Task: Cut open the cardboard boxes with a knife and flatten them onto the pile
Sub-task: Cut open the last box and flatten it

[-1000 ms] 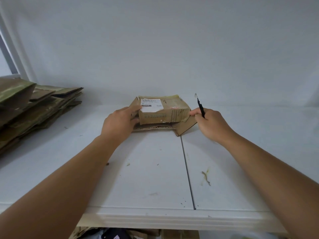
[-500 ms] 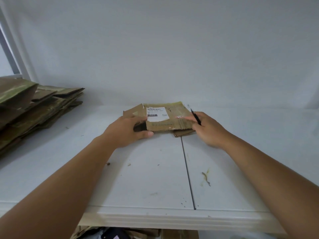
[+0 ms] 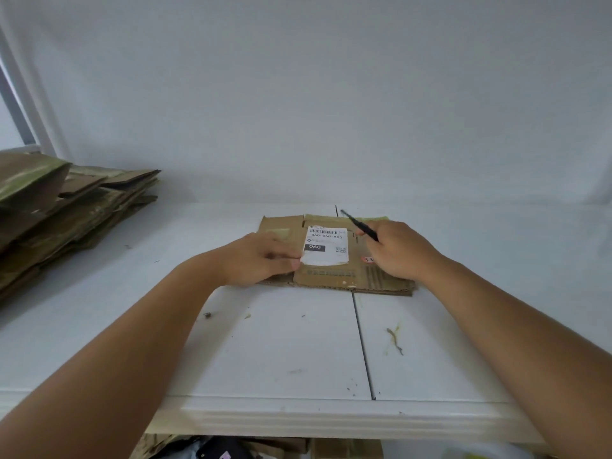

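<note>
A flattened cardboard box (image 3: pixel 334 270) lies on a white worktop (image 3: pixel 281 352), a little beyond the middle, straddling a dark seam (image 3: pixel 362 342) that runs front to back between two panels. A white shipping label (image 3: pixel 326 245) with a barcode and the number 060 sits on its top face.

The left hand (image 3: pixel 255 260) rests palm down on the left part of the box, fingers fairly straight, fingertips touching the label's left edge. The right hand (image 3: pixel 397 251) lies on the right part of the box with its fingers curled around a thin dark knife (image 3: pixel 359 225), whose tip points up and to the left, above the box's far edge. Both bare forearms reach in from the bottom corners and cover much of the near worktop.

Well apart, at the far left, a pile of flattened cardboard (image 3: pixel 66 213) stands stacked on the same surface; its left side is cut off by the frame. A greenish-brown smear (image 3: pixel 394 339) and small scattered crumbs mark the worktop near the seam.

A plain white wall (image 3: pixel 314 94) rises behind. A pale vertical frame (image 3: pixel 20 104) shows at the upper left. Below the worktop's front edge, dim shapes of cardboard and something dark are too unclear to identify. The knife's blade is too thin to make out.
</note>
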